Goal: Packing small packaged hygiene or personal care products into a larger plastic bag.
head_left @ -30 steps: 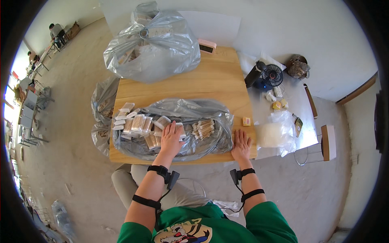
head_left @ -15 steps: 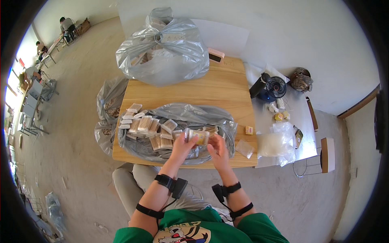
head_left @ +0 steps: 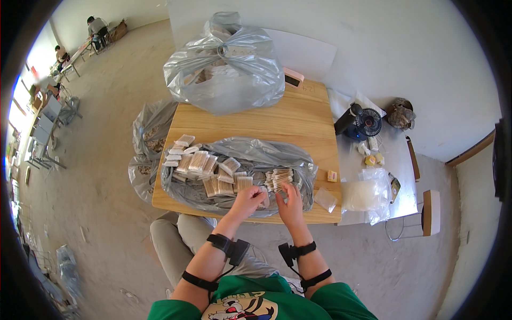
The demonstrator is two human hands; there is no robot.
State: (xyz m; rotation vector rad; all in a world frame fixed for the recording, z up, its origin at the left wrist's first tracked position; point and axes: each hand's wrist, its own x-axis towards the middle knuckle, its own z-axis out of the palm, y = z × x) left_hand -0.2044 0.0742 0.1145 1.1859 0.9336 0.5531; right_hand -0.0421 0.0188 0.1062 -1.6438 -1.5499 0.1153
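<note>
The wooden worktop (head_left: 298, 120) carries a flat grey plastic sheet (head_left: 240, 160) that runs to its near edge, so bare wood shows only beyond the sheet and toward the worktop's right edge. A large tied grey bag (head_left: 224, 64) fills the worktop's far side. On the sheet lie bundles of thin wooden sticks (head_left: 205, 168). The left hand (head_left: 246, 201) is curled narrow, fingertips pinching something small that I cannot make out. The right hand (head_left: 290, 205) has its fingers partly bent, touching a stick bundle (head_left: 278, 178) on the sheet. Half a second ago both hands were raised together above the sheet; now they have dropped onto it near the worktop's near edge.
</note>
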